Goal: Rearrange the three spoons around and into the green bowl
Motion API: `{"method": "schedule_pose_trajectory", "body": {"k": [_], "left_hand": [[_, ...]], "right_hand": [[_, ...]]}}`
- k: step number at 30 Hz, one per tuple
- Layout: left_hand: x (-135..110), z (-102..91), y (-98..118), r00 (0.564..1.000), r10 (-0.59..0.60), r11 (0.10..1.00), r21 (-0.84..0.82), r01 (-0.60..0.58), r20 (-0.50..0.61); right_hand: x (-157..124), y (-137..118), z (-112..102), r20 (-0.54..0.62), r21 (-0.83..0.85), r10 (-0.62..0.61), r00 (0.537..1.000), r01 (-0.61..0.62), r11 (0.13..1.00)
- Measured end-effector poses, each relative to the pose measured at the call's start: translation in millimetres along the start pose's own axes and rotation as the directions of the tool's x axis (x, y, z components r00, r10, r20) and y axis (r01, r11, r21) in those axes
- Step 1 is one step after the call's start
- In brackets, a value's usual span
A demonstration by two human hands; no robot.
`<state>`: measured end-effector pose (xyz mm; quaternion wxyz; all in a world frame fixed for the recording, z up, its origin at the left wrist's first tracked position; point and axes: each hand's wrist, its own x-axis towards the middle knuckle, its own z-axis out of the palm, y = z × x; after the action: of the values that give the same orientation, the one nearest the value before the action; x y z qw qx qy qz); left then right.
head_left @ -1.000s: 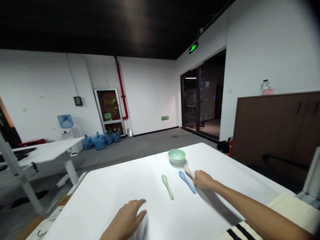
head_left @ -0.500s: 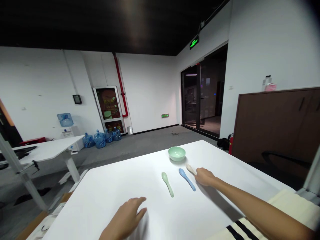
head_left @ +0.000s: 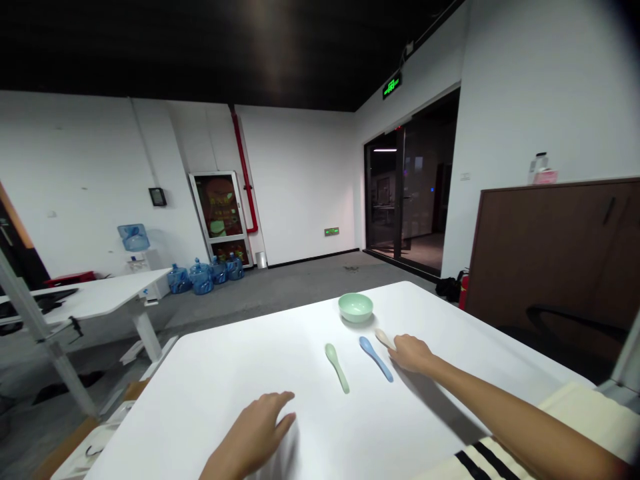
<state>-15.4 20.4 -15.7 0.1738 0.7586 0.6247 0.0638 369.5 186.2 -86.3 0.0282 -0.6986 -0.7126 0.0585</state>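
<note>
- Cream spoon (head_left: 385, 339): lies flat on the white counter (head_left: 200, 380), just right of the blue spoon. Its long axis runs diagonally, with the wider end pointing away from me and left, toward the bowl, and the near end under the right fingers.
- Right hand (head_left: 413, 353): reaches in from the lower right, with fingers together and touching the cream spoon's near end. The grip looks curled, but from my remote view I cannot tell whether it pinches the spoon.
- Left hand (head_left: 253, 433): at the counter's near edge, fingers spread, grip open and empty, well apart from all three spoons.
- Blue spoon (head_left: 374, 357): between the other two spoons, bowl pointing far left, handle running near right.
- Pale green spoon (head_left: 337, 368): left of the blue spoon and nearly parallel to it, bowl far, handle near.
- Pale green bowl (head_left: 355, 308): upright beyond the spoons, near the counter's far edge.
- Background: I see blue water jugs (head_left: 203, 279) on the floor and a brown cabinet (head_left: 550, 267) at right.
</note>
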Motion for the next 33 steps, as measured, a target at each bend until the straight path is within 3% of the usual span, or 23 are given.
{"method": "schedule_pose_trajectory", "body": {"k": [7,13,19,33], "left_hand": [[0.2,0.2,-0.6,1.0,0.005,1.0,0.014,-0.005,0.004],[-3.5,-0.1,-0.9,1.0,0.003,1.0,0.01,-0.003,0.001],[-4.4,-1.3,1.5,1.0,-0.002,1.0,0.02,0.002,-0.004],[-3.2,-0.6,1.0,1.0,-0.01,1.0,0.021,0.01,-0.001]], "right_hand": [[-5.6,-26.7,-14.8,-0.014,-0.003,-0.121,0.993,0.121,0.993],[1.6,-46.9,-3.8,0.098,-0.001,-0.106,0.99,0.107,0.994],[9.5,-47.0,10.2,0.079,0.005,-0.104,0.991,0.103,0.995],[7.8,-50.1,15.8,0.068,0.158,-0.102,0.992,0.091,0.983]]}}
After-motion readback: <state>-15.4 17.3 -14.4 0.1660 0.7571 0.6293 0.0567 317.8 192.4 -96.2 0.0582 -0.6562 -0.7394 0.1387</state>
